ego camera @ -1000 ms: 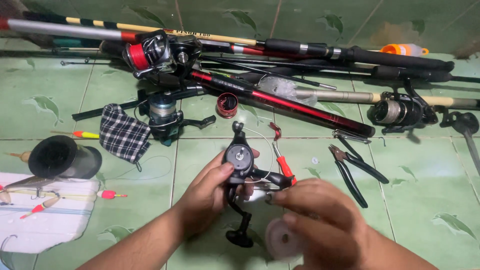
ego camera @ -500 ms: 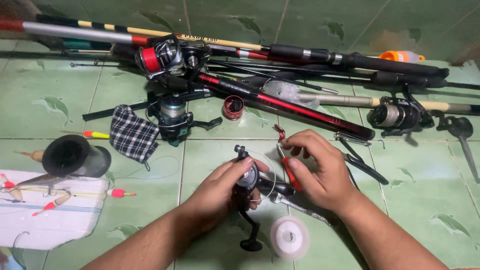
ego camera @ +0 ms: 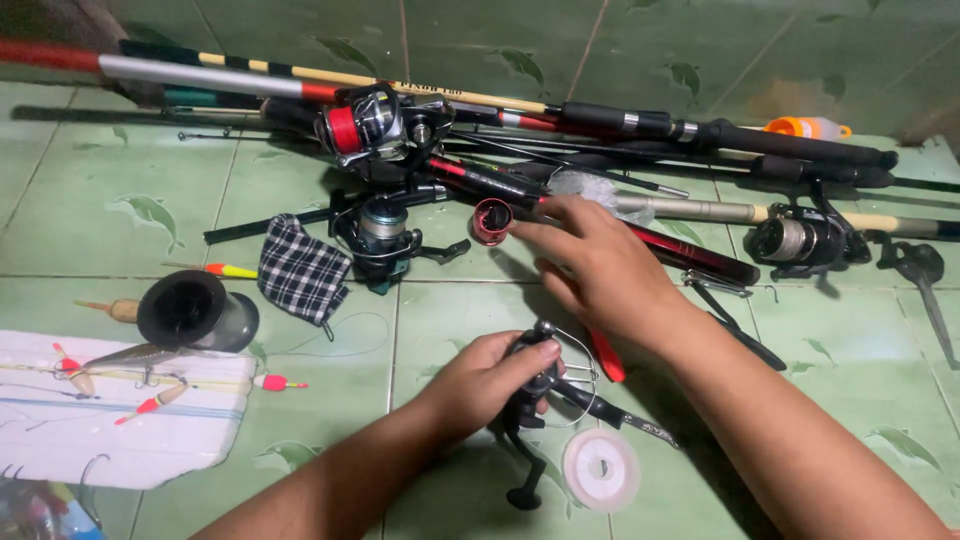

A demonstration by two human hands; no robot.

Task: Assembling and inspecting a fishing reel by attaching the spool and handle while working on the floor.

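My left hand (ego camera: 487, 382) grips a black spinning reel (ego camera: 545, 400) low over the green tiled floor, its handle pointing down and its wire bail showing on the right. My right hand (ego camera: 600, 262) reaches up and to the left, fingers spread, its fingertips close to a small red spool (ego camera: 492, 220) lying beside the fishing rods; it holds nothing. A red-handled tool (ego camera: 605, 355) lies under my right wrist. A clear round line spool (ego camera: 601, 469) rests on the floor just below the reel.
Several fishing rods (ego camera: 640, 125) with reels (ego camera: 372, 122) lie across the top. A second reel (ego camera: 385, 235), a checked cloth pouch (ego camera: 300, 272), a black cup-shaped spool (ego camera: 190, 310), floats on white foam (ego camera: 120, 405), black pliers (ego camera: 735, 320) and an orange float (ego camera: 805, 127) surround me.
My right hand left the reel and moved up and left toward the red spool. My left hand keeps hold of the reel, which has dropped slightly lower.
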